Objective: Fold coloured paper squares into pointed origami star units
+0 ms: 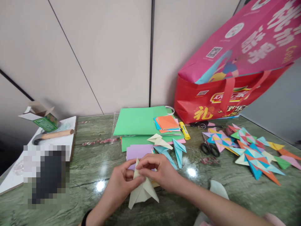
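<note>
Between my two hands is a pale cream sheet of folded origami paper, its narrow tip pointing up and its wider flaps spread below. My left hand pinches it from the left, thumb across the front. From the right, my right hand has its fingertips closed on the paper near the tip. Just behind the hands lie purple paper squares, partly hidden by them. Close by are a folded cream piece and folded light-blue pieces.
Green paper sheets lie at the back with small orange squares on top, beside a yellow glue stick. Black-handled scissors and colourful folded paper stars are at right, below a red bag. An opened box stands left.
</note>
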Demonstrator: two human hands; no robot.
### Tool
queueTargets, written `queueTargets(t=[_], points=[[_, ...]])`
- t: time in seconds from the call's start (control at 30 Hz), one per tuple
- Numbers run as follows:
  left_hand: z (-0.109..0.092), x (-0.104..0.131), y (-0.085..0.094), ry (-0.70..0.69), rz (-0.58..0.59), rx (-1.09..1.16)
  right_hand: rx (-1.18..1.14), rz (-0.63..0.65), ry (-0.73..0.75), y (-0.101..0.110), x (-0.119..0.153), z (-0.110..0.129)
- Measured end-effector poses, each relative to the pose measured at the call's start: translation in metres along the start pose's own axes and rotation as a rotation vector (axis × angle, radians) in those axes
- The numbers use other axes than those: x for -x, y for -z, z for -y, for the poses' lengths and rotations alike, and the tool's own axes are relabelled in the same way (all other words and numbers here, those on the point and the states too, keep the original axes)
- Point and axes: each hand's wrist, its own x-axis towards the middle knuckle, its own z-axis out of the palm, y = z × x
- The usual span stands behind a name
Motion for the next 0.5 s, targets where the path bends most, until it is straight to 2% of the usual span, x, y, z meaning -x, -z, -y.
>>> queueTargets(t=[0.1, 0.3, 0.5], points=[[0.0032, -0.0006, 0.0017, -0.006, 0.018, -0.034, -0.128, 0.008, -0.131, 0.0006, -0.0006, -0.0011], [0.0051, 0.0008, 0.0017, -0.004, 0.057, -0.080, -0.262, 0.030, -0.265, 0.0018, -0.0040, -0.0076], [0.0046, 0.0002, 0.0009, -0.025, 0.042, -0.136, -0.259, 0.019, -0.272, 0.0010, -0.0050, -0.0071]])
